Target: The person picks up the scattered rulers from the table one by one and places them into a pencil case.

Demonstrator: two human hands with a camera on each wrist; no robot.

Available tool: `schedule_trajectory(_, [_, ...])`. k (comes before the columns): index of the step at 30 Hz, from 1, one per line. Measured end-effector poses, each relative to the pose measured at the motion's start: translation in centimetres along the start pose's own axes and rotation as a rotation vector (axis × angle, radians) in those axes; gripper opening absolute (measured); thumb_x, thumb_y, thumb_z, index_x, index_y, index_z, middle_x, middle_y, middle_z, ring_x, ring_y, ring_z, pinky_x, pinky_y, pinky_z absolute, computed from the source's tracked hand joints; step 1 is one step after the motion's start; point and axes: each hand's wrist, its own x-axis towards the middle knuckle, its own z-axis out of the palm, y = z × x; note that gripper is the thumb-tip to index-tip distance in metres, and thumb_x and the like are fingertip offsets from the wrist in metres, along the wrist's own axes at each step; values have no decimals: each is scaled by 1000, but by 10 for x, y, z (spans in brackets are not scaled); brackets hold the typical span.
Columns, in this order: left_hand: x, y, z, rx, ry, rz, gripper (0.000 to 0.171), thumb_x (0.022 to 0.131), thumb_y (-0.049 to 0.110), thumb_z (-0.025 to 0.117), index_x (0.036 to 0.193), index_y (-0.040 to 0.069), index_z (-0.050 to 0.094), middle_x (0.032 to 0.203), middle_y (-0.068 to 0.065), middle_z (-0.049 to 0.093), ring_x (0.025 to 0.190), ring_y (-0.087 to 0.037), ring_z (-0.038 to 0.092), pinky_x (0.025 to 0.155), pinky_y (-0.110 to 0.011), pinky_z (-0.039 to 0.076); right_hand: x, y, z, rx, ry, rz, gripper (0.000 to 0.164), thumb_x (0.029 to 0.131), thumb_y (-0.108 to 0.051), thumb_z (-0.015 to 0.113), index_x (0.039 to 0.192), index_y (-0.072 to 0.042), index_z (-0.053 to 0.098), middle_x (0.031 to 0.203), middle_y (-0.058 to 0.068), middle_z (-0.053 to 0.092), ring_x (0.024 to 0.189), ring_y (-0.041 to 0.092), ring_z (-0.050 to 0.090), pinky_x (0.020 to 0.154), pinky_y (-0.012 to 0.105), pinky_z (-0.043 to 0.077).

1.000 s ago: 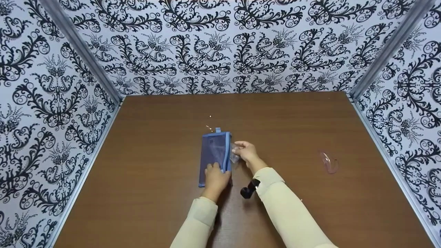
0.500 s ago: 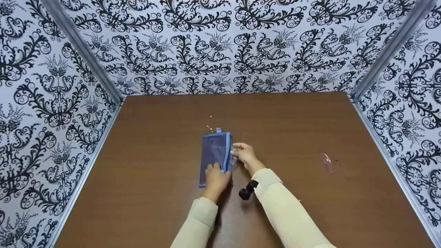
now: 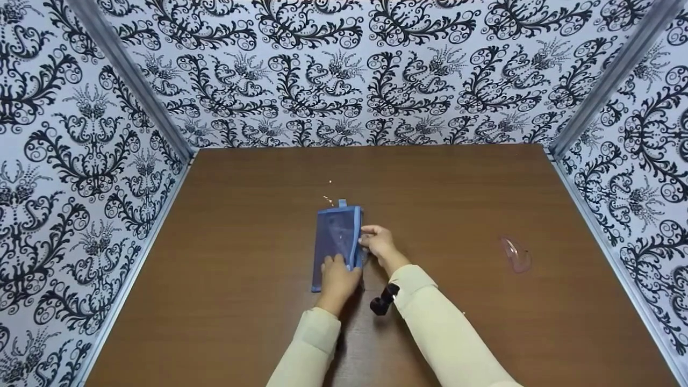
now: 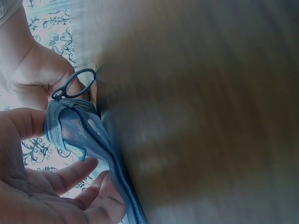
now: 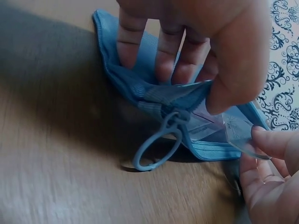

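Note:
A blue mesh zipper pouch (image 3: 330,234) lies on the table, its open mouth facing right. My left hand (image 3: 339,279) grips the pouch near its lower right corner, thumb at the mouth and fingers over the mesh. At the mouth, my right hand (image 3: 380,244) pinches a clear flat plastic piece (image 5: 237,133) with fine printed lines; its far part is inside the pouch. Behind it a pinkish see-through piece (image 5: 209,117) shows inside. The zipper's pull ring (image 5: 159,148) hangs by the near end of the opening, and shows in the left wrist view too.
A clear, pink-tinted curved plastic piece (image 3: 516,255) lies on the brown table (image 3: 242,322) at the right. Several small pale specks (image 3: 329,200) lie behind the pouch. Patterned walls (image 3: 344,70) enclose the back and sides.
My right hand has moved slightly left, pushing the clear piece farther into the pouch, so less of it shows outside. My left hand keeps its grip on the pouch.

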Motion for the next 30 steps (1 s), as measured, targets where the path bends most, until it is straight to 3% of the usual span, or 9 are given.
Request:
schedule_trajectory(4, [1,0,0,-3,-12,-8,48,81,21,69,118,-8,57,111,-22,50,104,-38,46,89,-49,42,105,109,-9,25,-25,1,38,75,4,74,110,-11,69,93,7,69,80,17,65,63,34,54])
schedule_trajectory(6, [1,-1,1,-5,-16,-12,49,81,21,69,119,-8,57,113,-22,50,106,-38,46,89,-50,42,117,123,-10,21,-25,10,38,74,3,75,108,-15,70,91,6,69,79,17,65,63,34,54])
schedule_trajectory(9, [1,-1,1,-5,-20,-14,50,81,21,69,120,-8,56,114,-23,50,107,-39,46,90,-50,42,100,106,-7,11,-19,-4,36,77,5,71,110,-10,69,90,8,69,78,17,65,63,33,54])
schedule_trajectory(10, [1,-1,1,-4,-21,-13,50,81,21,69,120,-8,56,114,-23,50,108,-39,46,90,-50,42,67,73,-6,4,-17,-3,35,78,8,69,109,-8,68,92,9,69,79,17,65,65,32,54])
schedule_trajectory(14, [1,-1,1,-1,-17,-5,50,81,21,69,119,-8,56,113,-23,50,107,-40,47,91,-50,42,22,28,-2,1,-36,-40,33,81,7,67,113,-1,66,98,14,68,86,19,65,70,32,54])
schedule_trajectory(16, [1,-1,1,1,-12,-1,49,81,21,70,118,-8,57,112,-23,50,107,-40,47,90,-50,42,23,27,-3,-2,-35,-14,33,81,6,68,113,-4,67,100,13,68,89,20,65,74,33,54])
schedule_trajectory(23, [0,-1,1,8,-6,9,51,80,21,69,120,-9,56,116,-25,50,109,-41,47,92,-50,42,112,118,-11,30,-47,-15,38,73,1,77,108,-11,70,94,5,70,85,15,65,70,30,54])
schedule_trajectory(25, [0,-1,1,10,-4,11,52,79,21,68,120,-9,56,116,-25,50,109,-41,47,92,-50,42,112,118,-10,18,-38,-53,37,74,4,74,109,-6,69,92,7,70,84,15,66,69,29,53])
schedule_trajectory(30, [1,-1,1,8,4,17,51,79,21,68,118,-10,57,114,-25,50,108,-41,47,92,-50,42,67,74,-3,-9,-42,-89,35,78,9,67,112,3,66,96,14,71,87,18,67,76,30,53])
